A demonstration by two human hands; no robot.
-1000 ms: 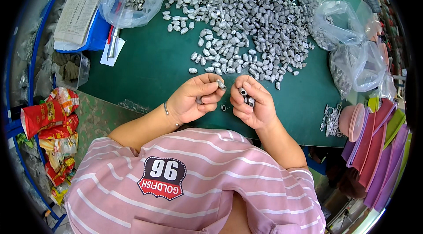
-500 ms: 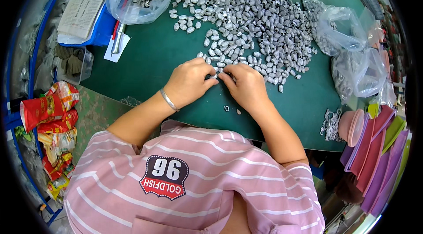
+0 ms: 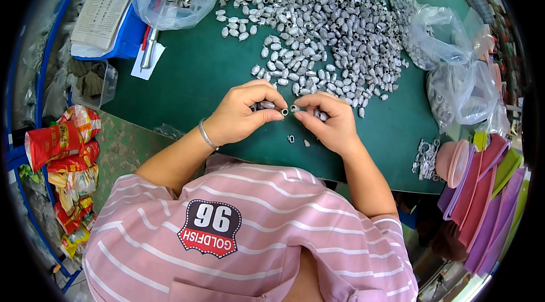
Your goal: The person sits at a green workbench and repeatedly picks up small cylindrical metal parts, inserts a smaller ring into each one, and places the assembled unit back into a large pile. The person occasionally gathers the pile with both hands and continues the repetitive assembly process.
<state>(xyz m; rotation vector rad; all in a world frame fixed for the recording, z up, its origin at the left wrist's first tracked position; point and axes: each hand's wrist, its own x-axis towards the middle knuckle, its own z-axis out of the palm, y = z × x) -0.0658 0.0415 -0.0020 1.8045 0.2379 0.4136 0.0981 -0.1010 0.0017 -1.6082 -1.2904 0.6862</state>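
Several small grey metal beads [image 3: 263, 105] lie inside the curled fingers of my left hand [image 3: 244, 111]. One more, its round hole showing, is pinched between that thumb and forefinger. Close by on the right, my right hand [image 3: 334, 120] pinches another hollow metal bead [image 3: 294, 108] by its fingertips. A few more beads [image 3: 321, 115] sit in its bent fingers. The two pinched beads are apart, with a narrow gap between them. Just beyond both hands spreads a large pile of the same barrel-shaped beads [image 3: 340, 35].
On the green table [image 3: 181, 75] lie a small metal ring [image 3: 291, 139] and a cluster of metal clasps [image 3: 426, 160]. Clear plastic bags of parts [image 3: 462, 97] stand at right, another bag [image 3: 176, 1] at far left. A blue tray [image 3: 129, 38] with papers is beside it.
Both hands have drawn back slightly from the pile's near edge and turned, so the beads in their fingers now show. A few beads at that edge have been picked up.
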